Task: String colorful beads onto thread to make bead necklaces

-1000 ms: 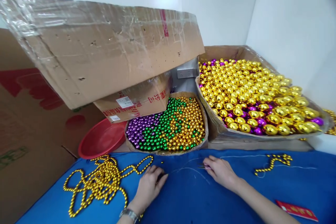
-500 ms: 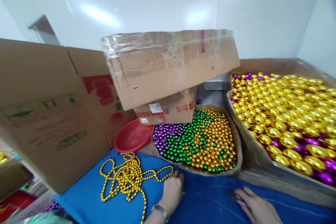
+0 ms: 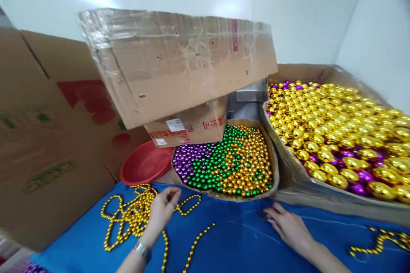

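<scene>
My left hand [image 3: 162, 211] is raised over a tangled pile of gold bead strings [image 3: 128, 217] on the blue cloth [image 3: 237, 247]. Its thumb and fingers pinch together near one strand, and I cannot make out what they hold. A wristwatch sits on that wrist. My right hand [image 3: 288, 226] lies on the cloth to the right, fingers pressed down on a thin pale thread [image 3: 323, 221] that runs rightward. A loose gold strand [image 3: 198, 241] lies between the hands. Just beyond them stands a round box of purple, green and gold beads [image 3: 226, 162].
A large carton of bigger gold and purple beads [image 3: 339, 132] fills the right. A red plastic bowl [image 3: 145, 164] sits left of the round box, under tilted cardboard boxes [image 3: 179, 64]. More cartons [image 3: 48, 136] stand at left. Another gold strand [image 3: 381, 241] lies far right.
My left hand lifted off the cloth and moved left over the gold bead pile, closing into a pinch. The view swung slightly; my right hand stays on the thread.
</scene>
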Demonstrator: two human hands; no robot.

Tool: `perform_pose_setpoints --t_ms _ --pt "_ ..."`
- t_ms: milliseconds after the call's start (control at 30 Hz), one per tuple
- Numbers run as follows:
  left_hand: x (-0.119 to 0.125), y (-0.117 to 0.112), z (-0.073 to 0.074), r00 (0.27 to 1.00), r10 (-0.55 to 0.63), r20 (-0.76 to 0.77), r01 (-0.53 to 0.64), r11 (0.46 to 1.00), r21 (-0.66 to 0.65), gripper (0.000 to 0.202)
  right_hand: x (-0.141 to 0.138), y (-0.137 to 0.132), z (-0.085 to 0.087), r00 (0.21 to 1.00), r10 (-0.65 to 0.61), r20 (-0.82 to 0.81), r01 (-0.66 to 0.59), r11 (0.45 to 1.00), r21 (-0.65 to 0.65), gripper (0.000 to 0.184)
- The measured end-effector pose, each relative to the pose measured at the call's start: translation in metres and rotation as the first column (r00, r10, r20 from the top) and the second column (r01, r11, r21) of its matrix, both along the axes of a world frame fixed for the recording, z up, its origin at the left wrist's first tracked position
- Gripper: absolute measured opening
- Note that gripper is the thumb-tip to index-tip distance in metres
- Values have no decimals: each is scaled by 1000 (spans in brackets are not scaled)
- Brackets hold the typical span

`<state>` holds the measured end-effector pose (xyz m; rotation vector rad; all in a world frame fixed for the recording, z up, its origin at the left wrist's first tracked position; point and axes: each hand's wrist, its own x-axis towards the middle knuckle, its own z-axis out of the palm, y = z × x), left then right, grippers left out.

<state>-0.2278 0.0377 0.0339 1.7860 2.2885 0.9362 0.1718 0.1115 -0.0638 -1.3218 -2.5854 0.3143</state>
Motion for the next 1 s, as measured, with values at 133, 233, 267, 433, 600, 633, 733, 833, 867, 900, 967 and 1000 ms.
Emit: perform_pose_setpoints --t_ms 133,233,267,433,600,633,733,833,867,900,967,1000 --pt "-57 25 59 959 282 -24 -280 957 73 40 -3 -4 8 1000 11 4 -11 1000 8 30" --pt "-68 36 83 929 368 -40 -365 929 66 55 -2 -4 18 1000 -7 27 7 1000 -2 26" --pt "-65 37 84 933 358 -48 -355 933 59 60 -1 -3 20 999 -17 36 17 1000 -7 24" --pt "-19 13 51 957 289 -33 -287 957 43 52 -3 1 27 996 -44 75 45 999 -19 22" --pt "30 -18 8 996 15 90 -26 992 124 40 -15 5 25 994 -50 94 53 998 -23 24" --pt "40 -22 2 993 -41 113 25 991 134 38 -18 6 23 993 -60 97 63 998 -26 24" --pt "72 -30 -7 969 -182 166 160 977 138 32 -23 8 19 992 -86 94 89 995 -37 23" --pt "105 -31 -7 932 -283 224 263 958 117 29 -22 6 19 994 -91 57 93 995 -45 23" --pt "115 -29 -5 918 -312 243 293 949 113 28 -20 4 20 995 -91 36 93 995 -48 23" --pt "125 -27 -3 903 -343 260 324 939 113 27 -17 2 21 996 -90 11 90 995 -51 23" --pt "144 -21 1 871 -394 293 377 919 115 26 -12 0 22 995 -82 -47 79 995 -60 24" --pt "153 -17 2 856 -413 311 398 910 113 26 -10 -1 23 994 -81 -76 76 995 -63 24"
